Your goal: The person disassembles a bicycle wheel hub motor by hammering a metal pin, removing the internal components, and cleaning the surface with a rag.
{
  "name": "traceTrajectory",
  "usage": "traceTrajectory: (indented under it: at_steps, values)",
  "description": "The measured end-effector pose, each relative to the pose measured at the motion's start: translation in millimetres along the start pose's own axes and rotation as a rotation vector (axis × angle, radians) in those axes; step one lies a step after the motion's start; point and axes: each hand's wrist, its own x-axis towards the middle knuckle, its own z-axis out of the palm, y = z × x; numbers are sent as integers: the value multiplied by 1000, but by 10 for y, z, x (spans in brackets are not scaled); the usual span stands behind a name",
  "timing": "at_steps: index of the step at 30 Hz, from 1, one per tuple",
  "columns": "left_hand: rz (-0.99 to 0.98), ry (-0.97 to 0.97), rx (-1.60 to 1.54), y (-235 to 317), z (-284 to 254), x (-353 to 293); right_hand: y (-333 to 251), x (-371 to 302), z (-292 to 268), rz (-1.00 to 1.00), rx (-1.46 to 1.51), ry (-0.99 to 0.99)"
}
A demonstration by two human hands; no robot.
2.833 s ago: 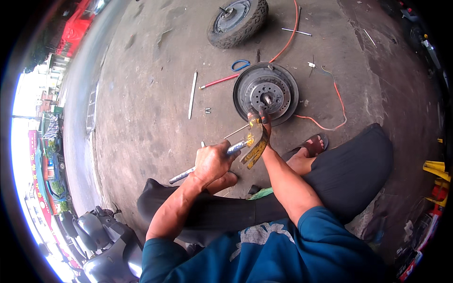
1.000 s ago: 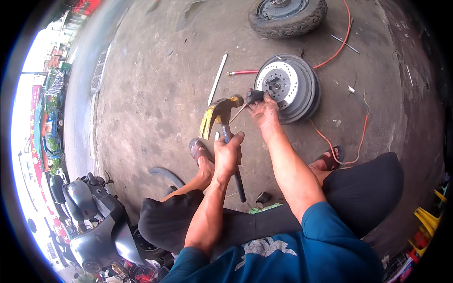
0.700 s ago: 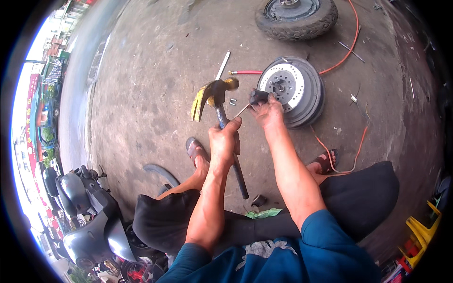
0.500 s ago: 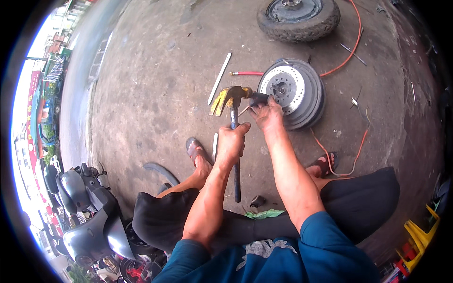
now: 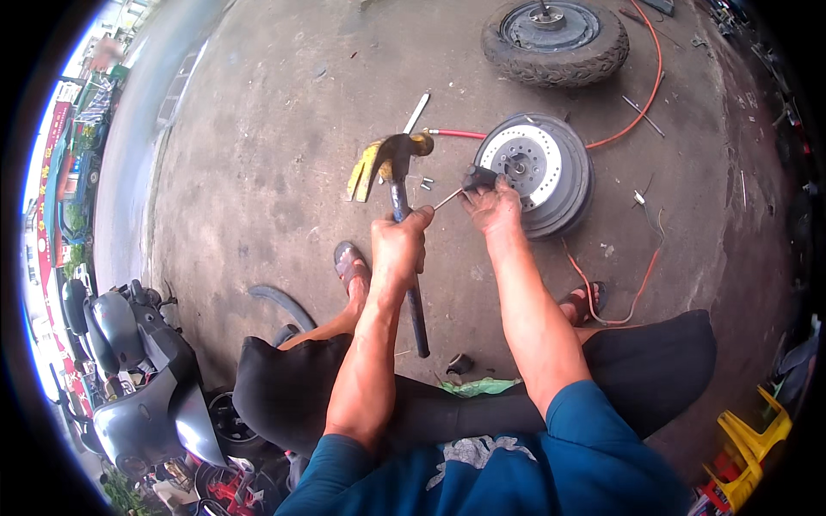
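My left hand (image 5: 397,248) is closed round the handle of a claw hammer (image 5: 398,156) with a worn yellow and dark head. The head stands above my fist, its claw pointing left. My right hand (image 5: 492,209) is closed on a short black cylindrical part (image 5: 479,178), held in front of a wheel rim. A thin metal rod (image 5: 448,199) runs from beside that part toward my left fist; how the two join is hidden by my fingers. The wheel rim (image 5: 564,193), with a pale drilled disc at its middle, lies on the ground just beyond my right hand.
A tyred wheel (image 5: 555,67) lies farther off. A red air hose (image 5: 656,76) curves past both wheels. Small metal pieces (image 5: 426,183) and a flat metal bar (image 5: 418,112) are on the ground. A grey scooter (image 5: 142,404) stands left, a yellow plastic object (image 5: 753,447) lower right.
The hammer has swung left, away from the black part it was against. My right hand keeps its hold and has barely moved. The view has shifted slightly.
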Motion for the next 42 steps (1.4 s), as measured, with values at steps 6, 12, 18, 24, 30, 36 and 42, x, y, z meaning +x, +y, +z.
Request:
traceTrajectory:
  at_steps: [6, 12, 18, 24, 30, 36, 42]
  values:
    - [-168, -143, 232, -212, 196, 24, 3, 1, 181, 44, 15, 117]
    - [86, 15, -81, 160, -165, -28, -57, -31, 117, -9, -40, 56]
    - [-124, -132, 304, -197, 86, 117, 21, -50, 154, 44, -37, 71]
    - [100, 16, -202, 314, -230, -129, 2, -59, 28, -15, -28, 129]
    - [-78, -137, 273, -197, 27, 67, -17, -24, 161, -24, -14, 130]
    - [107, 9, -252, 103, -262, -186, 4, -157, 82, 19, -113, 69]
    - [-133, -162, 212, -421, -10, 89, -48, -71, -9, -8, -83, 84]
